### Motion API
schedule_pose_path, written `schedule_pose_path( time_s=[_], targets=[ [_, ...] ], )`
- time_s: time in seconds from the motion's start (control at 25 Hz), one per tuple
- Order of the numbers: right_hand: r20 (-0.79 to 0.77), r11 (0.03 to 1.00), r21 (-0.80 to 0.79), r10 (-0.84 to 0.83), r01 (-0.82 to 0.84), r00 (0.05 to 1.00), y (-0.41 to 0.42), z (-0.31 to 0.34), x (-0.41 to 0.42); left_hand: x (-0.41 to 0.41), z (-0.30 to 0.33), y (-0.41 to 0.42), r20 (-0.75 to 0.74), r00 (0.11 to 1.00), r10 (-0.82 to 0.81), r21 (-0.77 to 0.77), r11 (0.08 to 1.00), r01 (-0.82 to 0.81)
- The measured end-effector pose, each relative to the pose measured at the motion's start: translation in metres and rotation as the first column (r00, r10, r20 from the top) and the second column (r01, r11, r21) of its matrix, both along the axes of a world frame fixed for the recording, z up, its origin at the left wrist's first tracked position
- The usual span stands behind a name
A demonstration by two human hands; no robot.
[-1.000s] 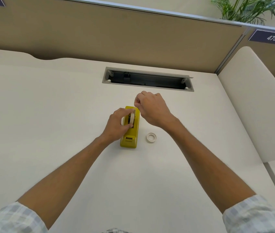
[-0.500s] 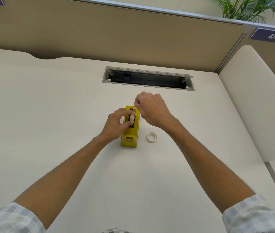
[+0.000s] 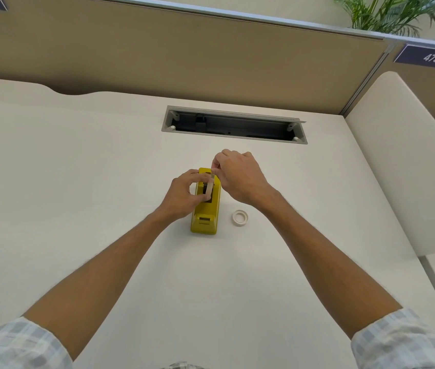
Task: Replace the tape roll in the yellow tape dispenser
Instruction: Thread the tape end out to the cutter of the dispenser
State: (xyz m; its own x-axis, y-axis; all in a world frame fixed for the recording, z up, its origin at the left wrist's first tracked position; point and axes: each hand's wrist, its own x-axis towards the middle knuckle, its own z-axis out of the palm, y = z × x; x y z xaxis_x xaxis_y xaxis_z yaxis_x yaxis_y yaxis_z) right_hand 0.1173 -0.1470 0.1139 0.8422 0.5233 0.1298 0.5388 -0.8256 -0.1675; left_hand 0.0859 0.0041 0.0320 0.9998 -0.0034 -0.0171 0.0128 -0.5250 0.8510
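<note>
Barely anything is shifting between the earlier views and now: both hands are staying over the yellow tape dispenser (image 3: 205, 209), with the tape roll (image 3: 209, 188) sitting a touch deeper in its slot. The left hand (image 3: 184, 194) is curling in from the side, thumb and fingers pinching the roll on edge, most likely to keep it square to the slot while it is seating. The right hand (image 3: 240, 177) is closing thumb against forefinger at the far end of the dispenser, and it looks as if it is pulling the loose tape end, though that strip is too small to be sure of. On the desk (image 3: 77, 182), the dispenser is standing lengthwise, its cutter end toward the person. Just to its right, apart from it, a white ring (image 3: 240, 217) is lying flat, probably the spent core put aside.
</note>
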Motion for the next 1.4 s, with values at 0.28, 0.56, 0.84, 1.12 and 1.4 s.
schedule_pose_path(
  time_s=[0.28,0.56,0.84,1.12,1.4],
  targets=[
    [-0.006,1.0,0.008,0.004,-0.003,1.0,0.0014,0.0014,-0.0004,-0.0014,-0.0035,-0.0002,0.018,1.0,0.002,-0.08,0.997,-0.001],
    [-0.009,1.0,0.011,0.002,-0.002,1.0,0.0002,-0.0013,-0.0004,0.0006,-0.0033,0.0014,0.04,0.999,0.01,-0.047,0.999,-0.008],
    [0.004,1.0,0.005,0.001,-0.001,1.0,-0.0015,0.0001,0.0002,-0.0021,-0.0077,0.0042,-0.002,1.0,-0.014,0.023,1.0,0.014],
    [0.071,0.998,-0.046,0.056,-0.052,0.996,-0.0023,0.0006,-0.0066,-0.0024,-0.0056,0.0035,0.049,0.998,-0.03,0.109,0.994,0.025],
    [0.032,1.0,-0.004,0.029,-0.029,0.999,-0.0025,0.0008,0.0019,-0.005,-0.0048,0.0028,0.027,0.999,-0.043,0.131,0.991,0.039]
  ],
)
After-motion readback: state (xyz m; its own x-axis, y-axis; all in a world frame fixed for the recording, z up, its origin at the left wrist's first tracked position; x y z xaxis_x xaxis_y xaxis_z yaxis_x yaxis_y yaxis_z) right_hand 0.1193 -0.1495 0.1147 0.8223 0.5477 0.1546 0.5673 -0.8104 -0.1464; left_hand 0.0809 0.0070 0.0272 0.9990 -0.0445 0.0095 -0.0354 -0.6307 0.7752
